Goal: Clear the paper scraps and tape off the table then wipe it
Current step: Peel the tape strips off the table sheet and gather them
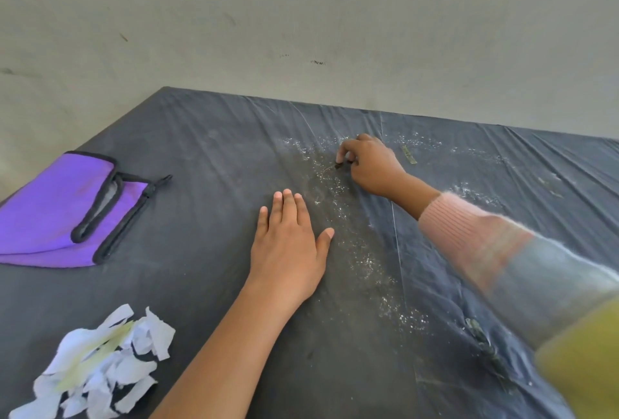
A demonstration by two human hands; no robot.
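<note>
Head view: table (207,157) under a dark grey plastic sheet, wrinkled & shiny, set against a plain beige wall (301,16) w/ scuff marks. Far left, a purple fabric piece (50,210) w/ black edging lies flat (pouch or folded cloth, can't tell). Near-left corner: paper scraps (97,365), torn white bits heaped w/ a pale yellowish strip on top. Centre, left hand (288,244) lies palm-down on the sheet, fingers straight, holding nothing. Just right of it a band of white specks (365,261) runs diagonally across the sheet. Further back, right hand (371,167), fingers curled, pinches a small dark tape bit (337,166) at the sheet's surface. Just right of that hand, a short pale tape strip (409,154) lies flat. Right arm wears a fuzzy pink ribbed sleeve (469,234), blurred nearer the camera.
</note>
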